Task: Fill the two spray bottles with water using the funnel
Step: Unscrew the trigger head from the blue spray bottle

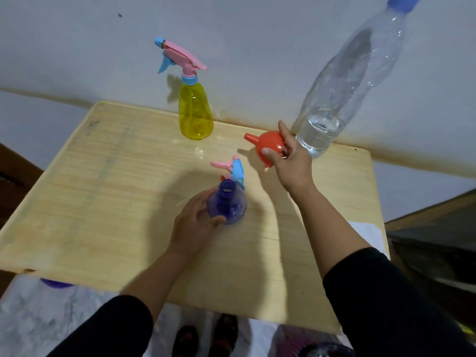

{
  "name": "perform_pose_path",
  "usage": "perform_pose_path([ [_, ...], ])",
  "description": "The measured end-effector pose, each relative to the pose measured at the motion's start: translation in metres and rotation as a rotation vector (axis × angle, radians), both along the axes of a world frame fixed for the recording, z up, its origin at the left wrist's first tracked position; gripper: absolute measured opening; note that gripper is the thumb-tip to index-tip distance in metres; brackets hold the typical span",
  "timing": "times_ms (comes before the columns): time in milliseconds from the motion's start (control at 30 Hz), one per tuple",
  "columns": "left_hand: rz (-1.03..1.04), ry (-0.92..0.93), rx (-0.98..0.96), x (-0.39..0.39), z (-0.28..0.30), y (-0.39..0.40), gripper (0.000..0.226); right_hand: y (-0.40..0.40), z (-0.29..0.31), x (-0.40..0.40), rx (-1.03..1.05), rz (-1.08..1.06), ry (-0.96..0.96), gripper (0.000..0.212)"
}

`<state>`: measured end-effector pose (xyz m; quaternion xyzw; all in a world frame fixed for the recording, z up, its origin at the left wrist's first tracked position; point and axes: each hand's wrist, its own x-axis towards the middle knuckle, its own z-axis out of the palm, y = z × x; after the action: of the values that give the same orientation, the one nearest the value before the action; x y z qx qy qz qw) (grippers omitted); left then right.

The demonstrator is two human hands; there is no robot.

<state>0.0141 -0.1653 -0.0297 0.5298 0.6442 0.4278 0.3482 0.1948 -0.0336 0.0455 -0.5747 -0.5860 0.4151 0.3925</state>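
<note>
A purple spray bottle [228,206] stands uncapped at the middle of the wooden table [108,191]. My left hand [195,222] grips its side. Its blue and pink spray head [233,170] lies on the table just behind it. My right hand [289,161] holds an orange funnel [266,146] above the table, spout pointing left. A yellow spray bottle [195,113] with its pink and blue spray head screwed on stands at the back edge. At the back right stands a tall clear water bottle [342,99] with a blue cap, water only in its bottom part.
The table stands against a white wall [257,34]. A purple object [55,283] peeks from under the table's front left edge. Dark footwear [206,336] shows on the floor below the front edge. White paper [368,231] lies off the table's right side.
</note>
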Motion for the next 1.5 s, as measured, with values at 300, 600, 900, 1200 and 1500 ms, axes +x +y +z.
perform_pose_path([
  [300, -0.006, -0.05, -0.011, 0.001, 0.002, -0.002, 0.06, -0.067, 0.052, 0.005, 0.208, 0.028, -0.232, 0.066],
  [600, -0.004, -0.159, 0.039, 0.019, 0.01, 0.011, 0.058, -0.075, 0.057, 0.012, 0.296, 0.15, -0.535, 0.066],
  [900, -0.041, -0.333, 0.028, -0.006, -0.012, -0.005, 0.061, -0.101, 0.032, -0.035, 0.488, 0.196, -0.479, 0.037],
  [1200, -0.051, -0.325, 0.046, -0.003, -0.014, 0.0, 0.058, -0.106, 0.03, -0.036, 0.48, 0.226, -0.418, 0.028],
  [1500, -0.048, -0.314, 0.036, -0.002, -0.012, -0.002, 0.056, -0.108, 0.028, -0.034, 0.441, 0.277, -0.384, 0.023],
])
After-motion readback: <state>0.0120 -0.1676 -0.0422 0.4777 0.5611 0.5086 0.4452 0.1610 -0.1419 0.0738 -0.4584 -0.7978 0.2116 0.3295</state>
